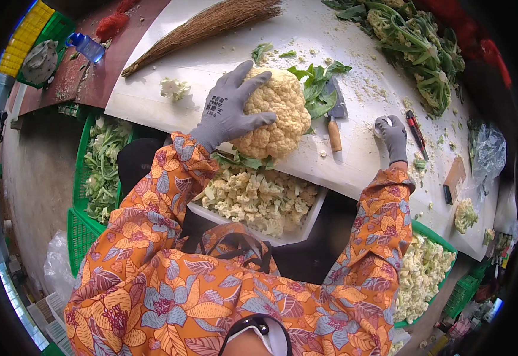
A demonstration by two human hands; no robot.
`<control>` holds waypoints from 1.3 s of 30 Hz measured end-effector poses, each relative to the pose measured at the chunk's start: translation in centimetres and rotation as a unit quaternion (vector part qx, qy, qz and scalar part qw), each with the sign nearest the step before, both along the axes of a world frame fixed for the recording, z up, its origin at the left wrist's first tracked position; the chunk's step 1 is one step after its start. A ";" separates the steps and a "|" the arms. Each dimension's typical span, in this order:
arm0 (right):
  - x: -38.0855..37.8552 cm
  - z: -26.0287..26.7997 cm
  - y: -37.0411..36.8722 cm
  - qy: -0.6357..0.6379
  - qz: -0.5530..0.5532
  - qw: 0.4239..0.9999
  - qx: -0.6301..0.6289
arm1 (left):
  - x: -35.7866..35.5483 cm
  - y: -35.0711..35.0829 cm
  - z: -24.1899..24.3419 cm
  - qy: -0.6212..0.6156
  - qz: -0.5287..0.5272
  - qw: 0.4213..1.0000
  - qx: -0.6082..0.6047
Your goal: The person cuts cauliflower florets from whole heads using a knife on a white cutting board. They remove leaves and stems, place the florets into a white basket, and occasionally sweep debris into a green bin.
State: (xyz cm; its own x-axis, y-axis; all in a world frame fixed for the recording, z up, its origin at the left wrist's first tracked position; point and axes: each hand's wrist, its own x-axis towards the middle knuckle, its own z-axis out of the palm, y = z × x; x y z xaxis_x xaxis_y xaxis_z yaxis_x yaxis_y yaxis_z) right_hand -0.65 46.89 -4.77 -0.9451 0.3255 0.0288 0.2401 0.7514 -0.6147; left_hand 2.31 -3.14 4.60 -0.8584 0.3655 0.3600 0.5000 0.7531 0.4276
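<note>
My left hand (232,107), in a grey glove bearing writing, grips the left side of a large cauliflower head (281,113) at the white tabletop's near edge. Green leaves (319,86) lie behind the head, partly covering the blade of a broad knife (333,133) with a wooden handle. My right hand (393,133), also gloved, rests low over the tabletop, closed around a small white ring-shaped object (380,127), perhaps a tape roll. Just right of that hand lies a red and black utility knife (416,133). Below the cauliflower, a white tub (301,238) holds cut florets (259,200).
A straw broom (201,33) lies across the far left tabletop. Cauliflower leaves and stems (419,53) are heaped at far right. Green crates (80,169) of trimmings stand left; another green crate (446,249) with florets stands right. A blue bottle (87,46) lies on the red surface.
</note>
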 end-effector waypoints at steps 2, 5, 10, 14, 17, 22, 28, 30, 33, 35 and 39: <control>0.7 2.8 -10.2 0.078 -0.034 0.959 -0.271 | -0.5 0.1 -0.5 -0.046 0.110 0.993 -0.017; 3.3 7.3 -23.3 0.060 0.047 0.936 -0.343 | -1.6 0.2 0.2 -0.142 0.177 0.973 0.029; 4.5 8.7 -32.4 0.145 0.146 0.931 -0.301 | -1.0 -3.4 -1.8 -0.111 0.002 0.977 0.184; 2.6 7.9 -29.4 0.060 0.245 0.902 -0.350 | -0.5 -2.4 -4.3 -0.073 -0.036 0.955 0.284; -0.1 6.1 -22.5 0.011 0.091 0.914 -0.394 | 0.3 -0.3 -2.7 -0.076 -0.015 0.963 0.258; 0.9 8.6 -26.8 0.204 0.170 0.922 -0.282 | -0.9 -1.5 -4.3 -0.044 0.005 0.960 0.277; 0.0 4.7 -18.4 0.008 -0.016 0.955 -0.298 | -1.0 -0.4 -3.4 -0.056 0.012 0.968 0.245; 0.1 3.8 -17.1 0.122 -0.083 0.947 -0.286 | -1.0 0.0 -3.4 -0.054 0.018 0.962 0.267; 2.7 6.4 -26.1 0.148 0.180 0.930 -0.285 | -1.2 -1.4 -4.9 -0.048 0.011 0.957 0.287; 3.8 5.6 -26.2 0.079 0.223 0.934 -0.268 | -1.3 -1.6 -4.4 -0.045 0.005 0.958 0.285; 1.5 3.3 -20.4 0.085 0.016 0.926 -0.368 | -0.4 -0.1 -1.8 -0.070 0.031 0.979 0.186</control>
